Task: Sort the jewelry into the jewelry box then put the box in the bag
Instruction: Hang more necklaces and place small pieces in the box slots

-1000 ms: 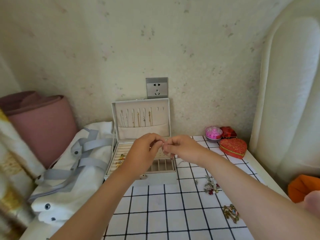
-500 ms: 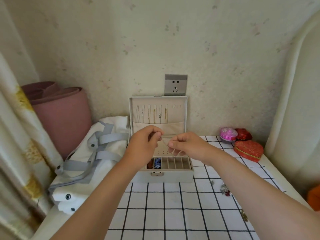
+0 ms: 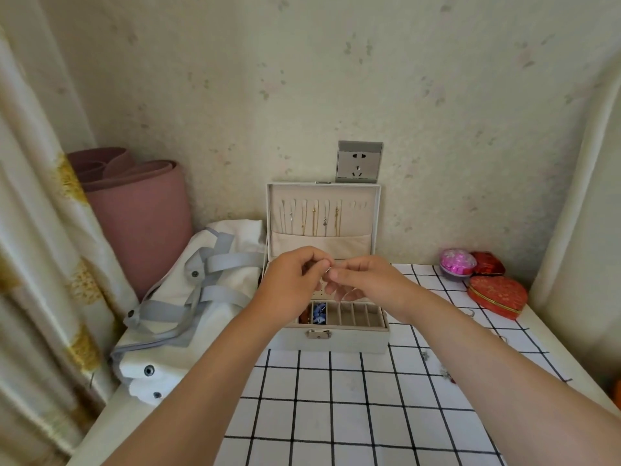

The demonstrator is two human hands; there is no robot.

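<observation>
Fingers (image 3: 316, 265) of left hand (image 3: 289, 285) and right hand (image 3: 368, 280) pinched together on one tiny silvery piece (image 3: 328, 270), too fine to name, just above the open jewelry box (image 3: 336, 339). Best to lower it slowly with both pinches firm, seat it in a free slot inside the box and release only then, likely slippery. In front of the box, checked tabletop (image 3: 336, 415) with small loose pieces (image 3: 447, 373) off to the box's right; left of it a white bag (image 3: 228, 284); right and further back a red heart-shaped case (image 3: 497, 295) and pink round case (image 3: 458, 260); behind it a wall socket (image 3: 359, 162).
</observation>
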